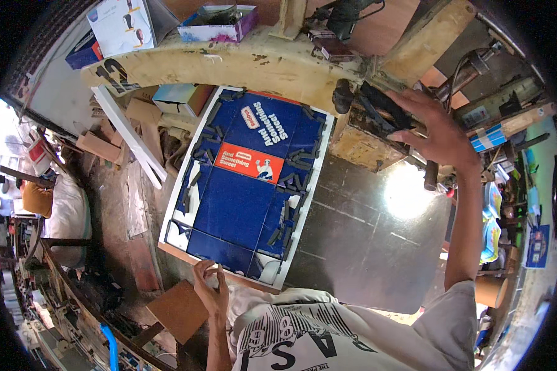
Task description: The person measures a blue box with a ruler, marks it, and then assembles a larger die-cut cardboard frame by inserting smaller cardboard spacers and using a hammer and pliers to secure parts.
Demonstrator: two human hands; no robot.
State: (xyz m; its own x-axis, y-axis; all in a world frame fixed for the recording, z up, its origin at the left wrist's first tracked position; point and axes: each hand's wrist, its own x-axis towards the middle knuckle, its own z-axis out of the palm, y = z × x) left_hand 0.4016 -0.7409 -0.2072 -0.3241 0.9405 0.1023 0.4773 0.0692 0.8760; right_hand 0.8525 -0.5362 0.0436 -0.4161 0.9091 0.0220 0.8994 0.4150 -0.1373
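Head view: white-lettered blue panel [235, 207], left fingers [202, 272] half-curled, seemingly empty; right fingers [418, 104] apart around black pieces [382, 106], hold unclear.

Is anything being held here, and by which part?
The right hand has its thumb and fingers on either side of black strips, at their right end; whether it grips them cannot be told. The left hand holds nothing visible.

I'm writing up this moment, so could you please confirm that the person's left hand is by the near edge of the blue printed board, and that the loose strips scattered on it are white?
Not quite: the loose strips are dark, nearly black, as the head view shows. The left hand is indeed by the near edge of the blue printed board.
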